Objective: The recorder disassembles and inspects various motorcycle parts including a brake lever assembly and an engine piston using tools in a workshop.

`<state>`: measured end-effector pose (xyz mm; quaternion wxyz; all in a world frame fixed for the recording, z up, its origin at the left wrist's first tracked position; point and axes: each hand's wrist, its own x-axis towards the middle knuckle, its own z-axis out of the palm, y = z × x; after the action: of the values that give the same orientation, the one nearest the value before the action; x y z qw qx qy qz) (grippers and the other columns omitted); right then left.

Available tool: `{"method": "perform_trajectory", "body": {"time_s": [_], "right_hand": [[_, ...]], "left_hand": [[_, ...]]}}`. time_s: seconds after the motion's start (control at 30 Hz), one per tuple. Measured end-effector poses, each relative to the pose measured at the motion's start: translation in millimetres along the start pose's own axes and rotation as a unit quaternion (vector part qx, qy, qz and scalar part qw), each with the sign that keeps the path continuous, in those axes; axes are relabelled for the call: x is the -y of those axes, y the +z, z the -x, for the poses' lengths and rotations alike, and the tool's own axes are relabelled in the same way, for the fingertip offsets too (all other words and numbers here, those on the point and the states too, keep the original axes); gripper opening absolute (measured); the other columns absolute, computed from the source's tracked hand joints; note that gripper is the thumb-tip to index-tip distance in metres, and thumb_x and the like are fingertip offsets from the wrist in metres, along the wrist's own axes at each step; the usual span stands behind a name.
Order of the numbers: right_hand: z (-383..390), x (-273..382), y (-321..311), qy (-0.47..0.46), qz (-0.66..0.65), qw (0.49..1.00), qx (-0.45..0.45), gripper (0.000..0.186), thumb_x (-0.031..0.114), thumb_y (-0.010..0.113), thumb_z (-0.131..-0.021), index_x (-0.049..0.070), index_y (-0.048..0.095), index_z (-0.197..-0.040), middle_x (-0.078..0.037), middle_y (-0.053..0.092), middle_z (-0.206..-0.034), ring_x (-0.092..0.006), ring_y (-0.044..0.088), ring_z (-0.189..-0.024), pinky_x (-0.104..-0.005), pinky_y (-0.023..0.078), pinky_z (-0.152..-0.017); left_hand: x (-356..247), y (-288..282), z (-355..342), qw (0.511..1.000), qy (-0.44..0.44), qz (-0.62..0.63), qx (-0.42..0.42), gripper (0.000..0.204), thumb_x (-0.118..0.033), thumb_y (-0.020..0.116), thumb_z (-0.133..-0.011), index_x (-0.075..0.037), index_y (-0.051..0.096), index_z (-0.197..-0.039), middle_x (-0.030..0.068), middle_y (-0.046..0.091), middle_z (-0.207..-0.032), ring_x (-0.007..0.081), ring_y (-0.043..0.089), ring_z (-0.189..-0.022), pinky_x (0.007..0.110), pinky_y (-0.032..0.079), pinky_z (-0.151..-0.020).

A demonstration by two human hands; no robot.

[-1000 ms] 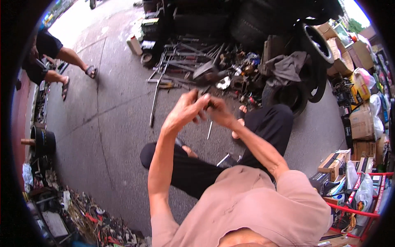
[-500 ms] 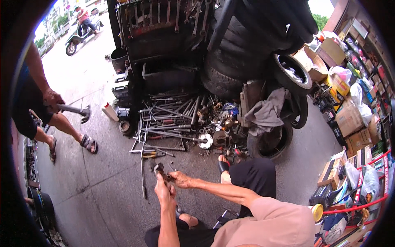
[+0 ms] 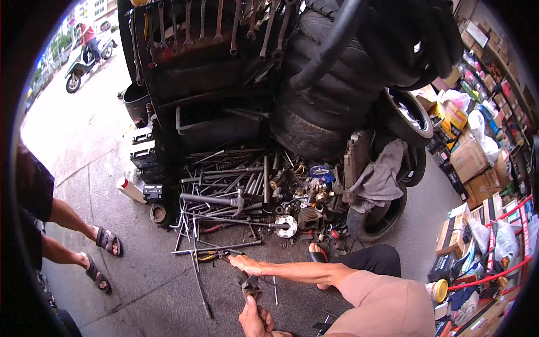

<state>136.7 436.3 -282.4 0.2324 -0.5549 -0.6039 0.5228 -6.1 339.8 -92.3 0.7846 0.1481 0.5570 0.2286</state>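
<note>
Holding a small dark metal part (image 3: 250, 286) low over the concrete floor (image 3: 151, 281), my left hand (image 3: 255, 321) closes on it from below while my right hand (image 3: 245, 264) reaches out flat, fingers extended, toward the yellow-handled pliers (image 3: 210, 256) just beside it (not gripping them). Best, I judge, to keep the part steady and clear of the loose steel rods (image 3: 219, 210) nearby.
</note>
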Motion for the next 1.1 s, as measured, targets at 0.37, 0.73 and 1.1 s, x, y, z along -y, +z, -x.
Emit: {"method": "perform_trajectory", "body": {"time_s": [0.37,0.73,1.1], "right_hand": [[-30.5,153.2,-222.7,0.065,0.394,0.917,-0.016,0.023,0.02,0.047,-0.07,0.004,0.056,-0.057,-0.013,0.054,-0.06,-0.0259,0.055,-0.05,-0.0378,0.047,-0.041],[-61.4,320.1,-605.3,-0.06,0.331,0.526,-0.781,0.029,0.027,0.052,-0.082,-0.002,0.061,-0.08,-0.024,0.062,-0.081,-0.0409,0.061,-0.077,-0.0472,0.049,-0.065],[-60.4,315.1,-649.7,0.022,0.325,0.536,-0.779,0.021,0.014,0.064,-0.074,-0.004,0.063,-0.085,-0.025,0.063,-0.09,-0.037,0.063,-0.084,-0.0425,0.052,-0.07]], "left_hand": [[-27.6,3.5,-59.2,0.996,0.015,-0.012,-0.085,0.031,-0.037,0.057,-0.087,-0.01,0.045,-0.077,-0.0021,0.03,-0.048,0.011,0.032,-0.035,0.025,0.023,-0.031],[-18.9,1.9,-120.6,0.997,0.065,-0.043,-0.015,0.03,-0.03,0.065,-0.081,-0.013,0.041,-0.076,-0.0041,0.033,-0.048,0.0083,0.031,-0.033,0.025,0.022,-0.031],[-13.2,21.7,-138.3,0.997,-0.025,-0.051,-0.056,0.029,-0.031,0.067,-0.077,-0.009,0.047,-0.079,-0.0005,0.039,-0.051,0.0113,0.036,-0.034,0.025,0.025,-0.031]]}}
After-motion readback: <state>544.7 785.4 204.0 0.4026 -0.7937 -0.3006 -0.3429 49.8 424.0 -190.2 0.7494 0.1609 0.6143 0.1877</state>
